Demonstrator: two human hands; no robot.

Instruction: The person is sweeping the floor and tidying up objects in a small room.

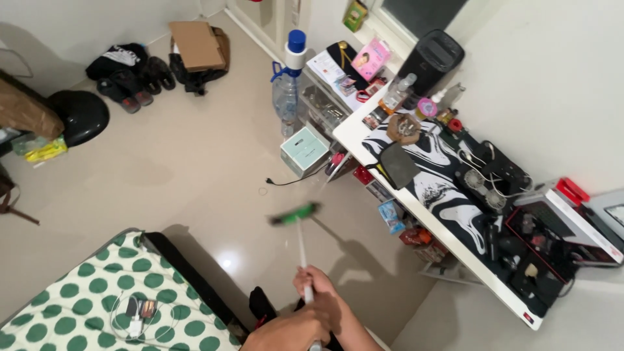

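Head view: both hands on one white broom handle (301, 244). Right hand (316, 281) higher up the shaft, grip clenched round it. Left hand (288, 333) lower, at the frame's bottom edge, grip also clenched on the handle. Green broom head (296, 214) is motion-blurred, over the beige floor (169, 162) between bed and tabletop.

Packages: one pale teal box (304, 149) on the floor beside the tabletop's end; one pink carton (370, 58) on the far end of the white tabletop (455, 250); one flat brown cardboard piece (196, 44) on bags by the far wall; one red-and-white box (575, 224) at the right. One large water bottle with blue pump cap (286, 91) stands near the teal box. Bed has a green-dotted sheet (71, 299).
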